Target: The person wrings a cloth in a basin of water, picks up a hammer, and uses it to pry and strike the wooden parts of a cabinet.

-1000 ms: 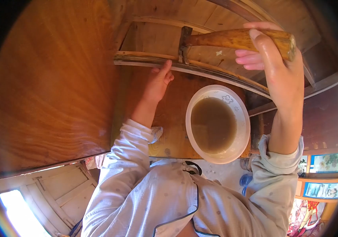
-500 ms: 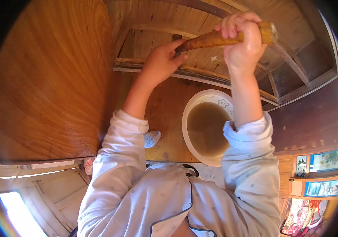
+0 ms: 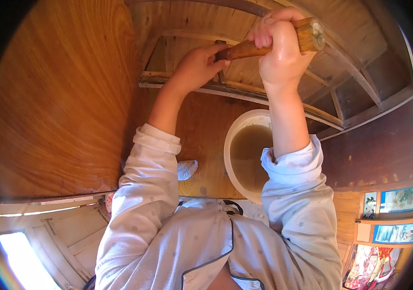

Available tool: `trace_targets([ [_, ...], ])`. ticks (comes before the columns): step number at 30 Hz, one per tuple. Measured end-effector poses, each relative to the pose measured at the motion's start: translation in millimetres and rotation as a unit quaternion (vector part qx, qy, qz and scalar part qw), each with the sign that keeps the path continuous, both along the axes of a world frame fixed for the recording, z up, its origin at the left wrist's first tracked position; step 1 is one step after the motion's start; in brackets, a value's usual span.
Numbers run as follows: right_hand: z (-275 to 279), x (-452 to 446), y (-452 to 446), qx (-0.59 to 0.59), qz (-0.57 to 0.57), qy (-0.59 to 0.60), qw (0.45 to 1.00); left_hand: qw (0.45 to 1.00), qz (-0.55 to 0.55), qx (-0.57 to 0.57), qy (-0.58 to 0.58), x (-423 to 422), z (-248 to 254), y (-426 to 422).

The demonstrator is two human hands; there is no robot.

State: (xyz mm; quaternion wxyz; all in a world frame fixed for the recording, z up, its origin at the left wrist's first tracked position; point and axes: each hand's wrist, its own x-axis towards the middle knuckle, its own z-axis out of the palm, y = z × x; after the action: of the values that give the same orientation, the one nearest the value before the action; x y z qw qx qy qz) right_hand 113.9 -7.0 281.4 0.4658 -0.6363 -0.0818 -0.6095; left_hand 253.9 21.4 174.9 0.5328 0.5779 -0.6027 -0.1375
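Observation:
A thick, yellowish wooden handle [image 3: 247,50] slants across the upper part of the view, its broad cut end at the right and a darker, narrower end at the left. My right hand [image 3: 283,46] is closed in a fist around its thick part. At the dark end, my left hand [image 3: 201,66] pinches with thumb and forefinger; what lies behind those fingers is partly hidden. Both hands are over an open wooden frame [image 3: 187,43] with curved slats and a board backing. A short dark upright bar shows beside my left fingertips.
A white basin [image 3: 230,164] of murky brown water stands below my right forearm. A crumpled pale cloth [image 3: 187,169] lies on the wooden surface left of it. A large wooden panel [image 3: 56,96] rises at the left. Pictures [image 3: 404,198] are at the lower right.
My right hand and the thick end of the wooden handle have shifted left and slightly up. My left hand has stayed nearly in place at the dark end.

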Motion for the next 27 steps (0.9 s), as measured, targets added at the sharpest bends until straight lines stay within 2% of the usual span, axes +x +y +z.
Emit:
trace_targets([
  [1,-3,0,2,0.013,0.018,-0.001,1.000,1.000,0.001,0.016,0.016,0,0,2],
  [4,2,2,16,0.018,-0.094,0.039,0.995,0.999,-0.002,0.015,0.028,-1,-3,5],
  [8,7,-3,23,-0.007,-0.125,0.041,0.991,1.000,-0.012,0.010,0.018,-2,-4,7],
  [11,18,-2,21,0.037,-0.052,0.030,0.997,1.000,-0.015,0.020,0.006,-6,4,17],
  [15,16,-5,32,0.022,-0.086,0.063,0.994,1.000,-0.011,0.001,0.001,-9,6,20],
  [18,14,-2,31,-0.030,-0.116,0.019,0.993,1.000,-0.021,0.015,0.018,-9,1,21],
  [20,18,-5,42,0.005,-0.117,0.051,0.992,0.999,-0.016,0.016,0.031,-12,3,22],
  [23,17,-5,37,0.006,-0.114,0.064,0.991,0.998,0.041,0.027,-0.047,-21,18,32],
  [26,21,-4,39,-0.010,-0.124,0.059,0.990,0.998,0.010,-0.037,0.052,-29,6,24],
  [27,23,-4,42,-0.014,-0.131,0.057,0.990,0.998,0.015,-0.042,0.045,-27,-2,17],
])
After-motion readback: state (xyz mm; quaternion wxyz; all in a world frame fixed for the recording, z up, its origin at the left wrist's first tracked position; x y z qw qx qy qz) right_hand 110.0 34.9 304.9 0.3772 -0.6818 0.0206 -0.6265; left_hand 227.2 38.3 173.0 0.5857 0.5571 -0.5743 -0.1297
